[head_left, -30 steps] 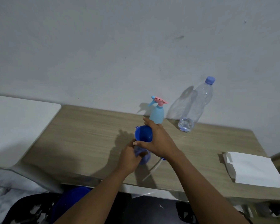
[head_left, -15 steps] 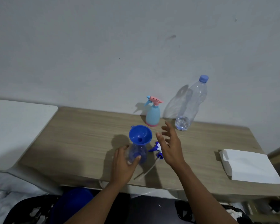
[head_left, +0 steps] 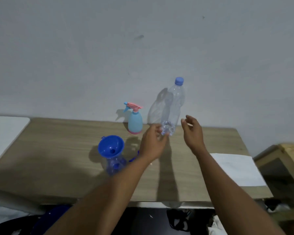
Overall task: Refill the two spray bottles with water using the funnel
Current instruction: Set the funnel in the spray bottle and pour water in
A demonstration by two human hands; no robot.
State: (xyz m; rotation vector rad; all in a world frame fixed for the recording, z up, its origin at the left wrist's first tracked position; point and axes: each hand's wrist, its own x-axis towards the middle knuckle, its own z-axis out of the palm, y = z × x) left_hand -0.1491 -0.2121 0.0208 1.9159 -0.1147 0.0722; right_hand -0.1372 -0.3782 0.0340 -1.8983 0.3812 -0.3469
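Water bottle (head_left: 173,106), centre: was flanked by left hand (head_left: 152,144) and right hand (head_left: 193,133), fingers loosely spread | funnel (head_left: 111,146): seated in spray bottle (head_left: 116,166)

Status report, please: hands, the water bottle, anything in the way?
Water bottle upright, cap on. Left hand at its base, right hand beside it, both open. Funnel seated in clear spray bottle. Nothing in the way.

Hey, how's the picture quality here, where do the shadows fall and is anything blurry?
Head view: dim, bluish light; the water bottle and the pale blue spray bottle throw shadows leftward onto the wall, the funnel leftward onto the table. Head view: the fingers of the left hand look smeared near the water bottle's base; the right hand is sharper.
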